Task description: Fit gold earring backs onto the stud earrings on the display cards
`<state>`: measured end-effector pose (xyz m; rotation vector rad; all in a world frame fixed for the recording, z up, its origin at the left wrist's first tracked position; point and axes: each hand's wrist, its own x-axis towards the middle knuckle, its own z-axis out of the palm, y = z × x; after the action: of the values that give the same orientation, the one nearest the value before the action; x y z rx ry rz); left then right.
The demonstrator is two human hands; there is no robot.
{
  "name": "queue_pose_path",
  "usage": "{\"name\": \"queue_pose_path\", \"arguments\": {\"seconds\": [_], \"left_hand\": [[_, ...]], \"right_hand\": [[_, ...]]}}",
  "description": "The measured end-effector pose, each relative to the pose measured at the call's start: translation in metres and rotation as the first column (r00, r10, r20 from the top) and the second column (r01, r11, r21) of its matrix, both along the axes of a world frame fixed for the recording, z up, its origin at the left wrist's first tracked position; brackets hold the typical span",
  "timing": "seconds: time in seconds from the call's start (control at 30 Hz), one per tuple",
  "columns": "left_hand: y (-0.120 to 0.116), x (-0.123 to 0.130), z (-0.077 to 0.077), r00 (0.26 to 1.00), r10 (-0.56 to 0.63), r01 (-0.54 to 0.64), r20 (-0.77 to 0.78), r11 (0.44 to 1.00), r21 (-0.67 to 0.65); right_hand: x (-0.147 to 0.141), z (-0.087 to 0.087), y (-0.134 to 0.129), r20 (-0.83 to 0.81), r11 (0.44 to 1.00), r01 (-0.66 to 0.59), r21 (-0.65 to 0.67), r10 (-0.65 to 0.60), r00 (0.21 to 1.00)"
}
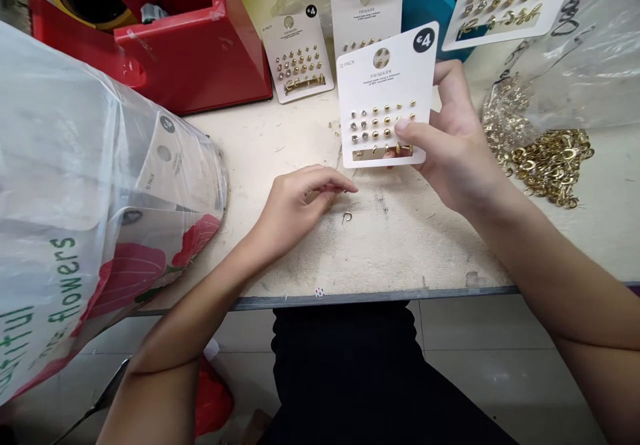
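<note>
My right hand (457, 135) pinches a white earring card (390, 85) by its lower right part, thumb across the front. Rows of gold and clear studs run over the card, with a slot of small hoops below them. My left hand (310, 198) is low over the table, left of the card, its fingertips drawn together; what they hold, if anything, is too small to tell. Just below those fingertips a single small gold hoop (347, 217) lies on the table. A pile of gold hoops (555, 165) lies to the right, spilling from a clear bag (575, 65).
A red tape dispenser (200, 52) and a blue-green one (430, 5) stand at the back. More earring cards (299, 45) lie there. A large plastic bag (100, 185) fills the left. The table's front edge (370, 298) runs before my lap.
</note>
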<state>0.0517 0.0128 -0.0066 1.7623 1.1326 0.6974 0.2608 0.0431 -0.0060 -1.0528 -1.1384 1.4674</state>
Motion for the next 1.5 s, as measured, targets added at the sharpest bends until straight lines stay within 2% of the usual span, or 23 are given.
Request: {"name": "queue_pose_path", "arguments": {"seconds": [0.1,0.2,0.5,0.63,0.77,0.87,1.1,1.23,1.5], "left_hand": [[0.000,0.000,0.003,0.999,0.030,-0.028,0.023,0.998,-0.049],[0.001,0.000,0.003,0.995,0.062,-0.056,0.078,0.995,-0.077],[0.002,-0.002,-0.003,0.932,0.244,-0.239,0.268,0.970,-0.052],[0.004,-0.003,-0.004,0.909,0.274,-0.259,0.315,0.962,-0.087],[0.005,-0.004,-0.004,0.918,0.274,-0.263,0.286,0.962,-0.074],[0.006,-0.005,-0.005,0.925,0.265,-0.266,0.272,0.963,-0.034],[0.005,-0.005,-0.008,0.925,0.284,-0.327,0.252,0.933,0.151],[0.006,-0.005,-0.010,0.929,0.301,-0.351,0.216,0.902,0.253],[0.002,-0.001,-0.014,0.928,0.341,-0.371,0.147,0.835,0.407]], "right_hand": [[0.001,-0.007,0.001,0.038,0.998,-0.008,0.069,0.005,0.999],[0.000,-0.010,0.001,0.047,0.998,-0.009,0.070,0.005,0.999],[-0.007,-0.002,-0.004,-0.018,1.000,-0.023,0.020,0.023,1.000],[-0.007,-0.003,-0.005,-0.024,0.999,-0.032,0.020,0.032,0.999],[-0.006,-0.003,-0.006,-0.009,0.998,-0.058,0.024,0.058,0.998],[-0.007,-0.001,-0.008,-0.007,0.997,-0.068,0.021,0.068,0.998],[-0.012,0.002,-0.012,-0.035,0.997,-0.047,0.058,0.049,0.998],[-0.012,-0.003,-0.015,-0.016,0.989,-0.050,0.140,0.053,0.998],[-0.014,-0.010,-0.022,-0.012,0.982,-0.107,0.155,0.110,0.994]]}}
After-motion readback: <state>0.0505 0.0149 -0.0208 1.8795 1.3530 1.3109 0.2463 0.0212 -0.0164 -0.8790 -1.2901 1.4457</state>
